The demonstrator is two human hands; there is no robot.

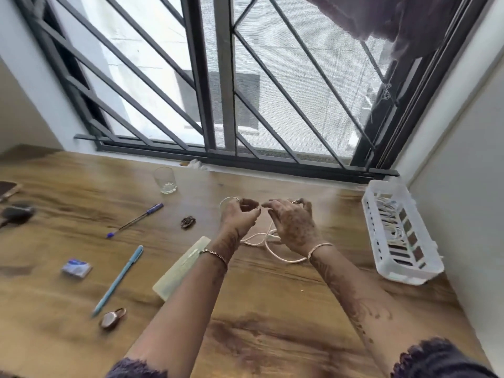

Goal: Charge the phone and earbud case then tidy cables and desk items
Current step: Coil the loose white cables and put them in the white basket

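Note:
A white cable (268,248) lies in loose loops on the wooden desk (272,323), and part of it rises to both hands. My left hand (238,216) is closed on a small loop of the cable that arcs over its fingers. My right hand (293,222) pinches the cable just to the right of it, fingertips nearly touching the left hand. A phone (6,189) lies at the far left edge, partly cut off. A white plastic basket (399,233) at the right holds coiled white cables.
On the desk's left half lie a blue pen (135,221), a light blue pen (118,279), a translucent ruler (181,267), a small blue-white packet (76,268), a hair clip (188,222), a keyring-like item (113,317), a hairbrush (16,212) and a glass (165,180). A barred window stands behind.

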